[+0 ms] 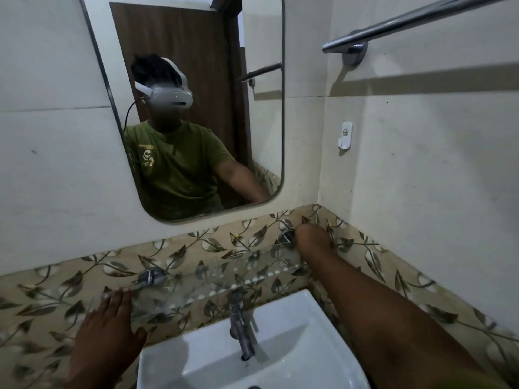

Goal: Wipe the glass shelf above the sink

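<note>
So the clear glass shelf [213, 279] with the dotted front edge is fixed to the leaf-patterned tile band [70, 282], right above the white ceramic sink [283, 357] and below the rounded wall mirror [196, 108]. It sits on two round chrome brackets [151, 276], one near each end.

Our left hand [112, 318] is spread flat and wide, fingertips touching the left end of the shelf's front edge, nothing in it. Our right hand [313, 237] is way over at the right end of the shelf, by the far bracket near the corner. It looks curled in on itself and blurry, so we honestly can't tell if it's holding anything.

The chrome tap [241, 329] stands at the back of the sink, just under the shelf. Up on the right wall there's a chrome towel bar [421, 18] and a small white plastic hook [345, 135]. The mirror shows a green t-shirt and a white headset.
</note>
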Demonstrator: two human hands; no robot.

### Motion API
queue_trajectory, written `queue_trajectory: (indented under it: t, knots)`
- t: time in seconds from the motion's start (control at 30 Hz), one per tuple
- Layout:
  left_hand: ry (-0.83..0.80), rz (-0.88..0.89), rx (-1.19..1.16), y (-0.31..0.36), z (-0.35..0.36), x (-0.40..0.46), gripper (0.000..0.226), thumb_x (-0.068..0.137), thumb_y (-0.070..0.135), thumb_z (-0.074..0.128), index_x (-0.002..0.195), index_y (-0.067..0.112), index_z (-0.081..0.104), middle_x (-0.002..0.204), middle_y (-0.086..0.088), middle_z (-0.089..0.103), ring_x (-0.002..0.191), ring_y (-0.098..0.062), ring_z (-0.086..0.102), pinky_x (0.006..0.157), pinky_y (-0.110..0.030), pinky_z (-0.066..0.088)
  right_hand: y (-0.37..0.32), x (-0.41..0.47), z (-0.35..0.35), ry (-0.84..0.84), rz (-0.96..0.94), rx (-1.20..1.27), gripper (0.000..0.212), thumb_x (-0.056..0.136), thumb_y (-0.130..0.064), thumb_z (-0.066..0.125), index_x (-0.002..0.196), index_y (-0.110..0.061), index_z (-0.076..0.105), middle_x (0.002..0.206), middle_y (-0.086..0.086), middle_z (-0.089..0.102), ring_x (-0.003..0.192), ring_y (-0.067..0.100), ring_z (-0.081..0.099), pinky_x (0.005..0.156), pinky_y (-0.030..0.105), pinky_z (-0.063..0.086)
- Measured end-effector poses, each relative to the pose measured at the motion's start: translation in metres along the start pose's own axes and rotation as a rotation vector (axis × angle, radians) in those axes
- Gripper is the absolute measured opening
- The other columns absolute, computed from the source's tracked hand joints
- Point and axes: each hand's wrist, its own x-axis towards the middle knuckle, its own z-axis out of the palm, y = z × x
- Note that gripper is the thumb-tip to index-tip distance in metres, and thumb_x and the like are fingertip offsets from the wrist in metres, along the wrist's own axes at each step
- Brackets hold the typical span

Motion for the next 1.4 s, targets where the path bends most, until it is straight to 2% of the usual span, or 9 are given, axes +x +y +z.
queue_trajectory:
  t: [0.13, 0.3, 0.5, 0.67, 0.8, 1.0, 1.13, 1.3, 1.4]
  knots:
    - [0.002, 0.010, 0.018, -0.004, 0.005, 0.004, 0.101, 0.071, 0.059, 0.059, 0.154, 0.014, 0.021, 0.161, -0.005, 0.025, 0.149, -0.024, 0.021, 0.116, -0.044, 0.030, 0.033, 0.004, -0.011, -0.059, -0.113, 0.101, 0.019, 0.086, -0.015, 0.067, 0.099, -0.019, 0.080, 0.110, 0.012, 0.073, 0.093, 0.029, 0.069, 0.085, 0.034, 0.056]
    - [0.005, -0.006, 0.032, -0.010, 0.014, 0.003, 0.100, 0.069, 0.060, 0.058, 0.152, 0.014, 0.028, 0.159, -0.007, 0.031, 0.147, -0.026, 0.027, 0.114, -0.046, 0.032, 0.043, 0.011, -0.009, -0.081, -0.179, 0.014, 0.026, 0.087, -0.011, 0.066, 0.110, -0.014, 0.078, 0.116, 0.013, 0.072, 0.100, 0.030, 0.069, 0.087, 0.034, 0.056]
    - [0.002, 0.001, 0.037, -0.013, 0.016, 0.006, 0.098, 0.065, 0.054, 0.065, 0.148, 0.011, 0.037, 0.154, -0.011, 0.041, 0.141, -0.030, 0.038, 0.110, -0.049, 0.038, 0.048, 0.029, -0.031, -0.353, -0.302, -0.030, 0.071, 0.080, 0.012, 0.058, 0.135, -0.031, 0.065, 0.143, 0.005, 0.059, 0.120, 0.028, 0.060, 0.099, 0.032, 0.050]
    - [0.015, -0.002, 0.030, -0.009, 0.015, 0.007, 0.096, 0.068, 0.052, 0.066, 0.149, 0.010, 0.034, 0.155, -0.010, 0.039, 0.144, -0.029, 0.034, 0.112, -0.049, 0.034, 0.055, 0.043, -0.012, -0.264, -0.257, 0.060, 0.052, 0.083, -0.024, 0.079, 0.132, -0.017, 0.064, 0.127, 0.015, 0.067, 0.112, 0.039, 0.065, 0.097, 0.043, 0.053]
    - [0.022, -0.010, 0.023, -0.010, 0.017, 0.007, 0.097, 0.071, 0.051, 0.067, 0.151, 0.011, 0.029, 0.158, -0.009, 0.034, 0.146, -0.027, 0.029, 0.114, -0.047, 0.030, 0.047, 0.036, -0.021, -0.288, -0.271, 0.041, 0.046, 0.088, -0.004, 0.067, 0.132, -0.016, 0.068, 0.132, 0.011, 0.065, 0.116, 0.033, 0.063, 0.093, 0.031, 0.050]
    - [0.028, 0.006, 0.016, -0.009, 0.020, 0.009, 0.099, 0.070, 0.049, 0.071, 0.150, 0.009, 0.031, 0.157, -0.011, 0.035, 0.146, -0.029, 0.030, 0.113, -0.050, 0.030, 0.050, 0.029, -0.018, -0.184, -0.260, -0.033, 0.014, 0.086, -0.007, 0.062, 0.096, -0.007, 0.071, 0.110, 0.017, 0.068, 0.093, 0.029, 0.064, 0.074, 0.029, 0.045]
    - [0.015, -0.004, 0.024, -0.013, 0.022, 0.010, 0.100, 0.068, 0.049, 0.072, 0.150, 0.009, 0.031, 0.156, -0.012, 0.035, 0.146, -0.029, 0.030, 0.112, -0.051, 0.032, 0.052, 0.031, -0.021, -0.155, -0.268, -0.056, 0.016, 0.082, -0.005, 0.067, 0.094, -0.006, 0.078, 0.103, 0.017, 0.071, 0.093, 0.031, 0.067, 0.084, 0.038, 0.057]
    - [0.025, 0.011, 0.018, -0.012, 0.023, 0.009, 0.100, 0.067, 0.046, 0.074, 0.149, 0.007, 0.033, 0.154, -0.014, 0.038, 0.143, -0.031, 0.035, 0.110, -0.052, 0.034, 0.057, 0.031, -0.018, -0.149, -0.260, -0.061, 0.004, 0.078, -0.009, 0.077, 0.079, -0.012, 0.079, 0.095, 0.012, 0.076, 0.087, 0.026, 0.069, 0.076, 0.030, 0.055]
    - [0.033, 0.029, 0.031, -0.012, 0.021, 0.010, 0.100, 0.066, 0.046, 0.075, 0.148, 0.006, 0.034, 0.154, -0.015, 0.039, 0.141, -0.033, 0.037, 0.108, -0.052, 0.035, 0.059, 0.031, -0.016, -0.156, -0.206, -0.034, 0.026, 0.074, -0.007, 0.081, 0.057, -0.023, 0.071, 0.087, 0.006, 0.078, 0.077, 0.020, 0.071, 0.072, 0.026, 0.054]
